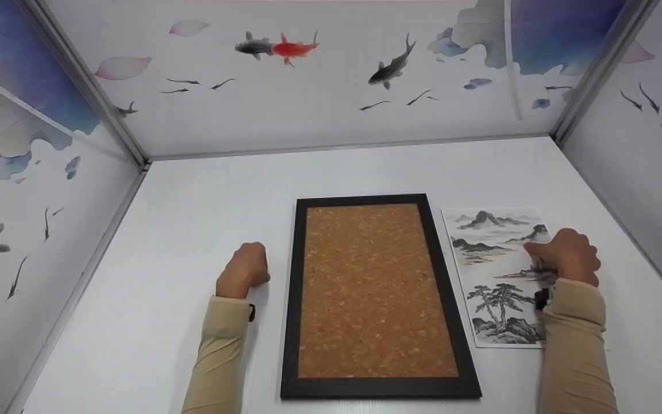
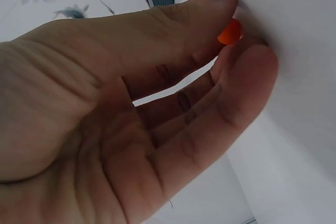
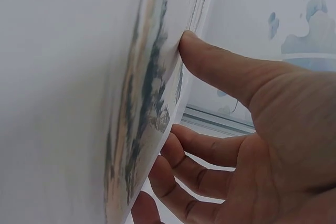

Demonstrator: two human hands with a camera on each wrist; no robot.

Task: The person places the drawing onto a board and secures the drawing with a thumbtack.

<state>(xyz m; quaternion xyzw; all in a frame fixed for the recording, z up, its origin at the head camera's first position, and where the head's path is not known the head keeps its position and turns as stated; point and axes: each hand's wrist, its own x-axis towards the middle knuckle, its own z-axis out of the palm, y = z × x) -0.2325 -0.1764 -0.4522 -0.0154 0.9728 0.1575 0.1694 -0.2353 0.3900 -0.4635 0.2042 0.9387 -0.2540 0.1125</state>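
Two hands are at work and nothing is mounted yet, by my reading. My left hand (image 1: 243, 269) sits on the white table (image 1: 193, 230) at nine o'clock of the black-framed rectangular cork board (image 1: 378, 296), just beside its edge, and the left wrist view shows thumb and fingers (image 2: 247, 72) pinched together on a small orange pin-like piece (image 2: 229, 31); what exactly it is, I can't tell. My right hand (image 1: 564, 256) is at three o'clock of the board, on the ink-wash landscape print on white paper (image 1: 495, 276). From the right wrist view, the thumb presses the printed face while the curled fingers (image 3: 194, 163) go under the sheet's edge, so the paper looks gripped and that edge raised off the table. The cork face is bare. I judge this an early stage: print grasped, orange piece in hand, placing and fixing left to do.
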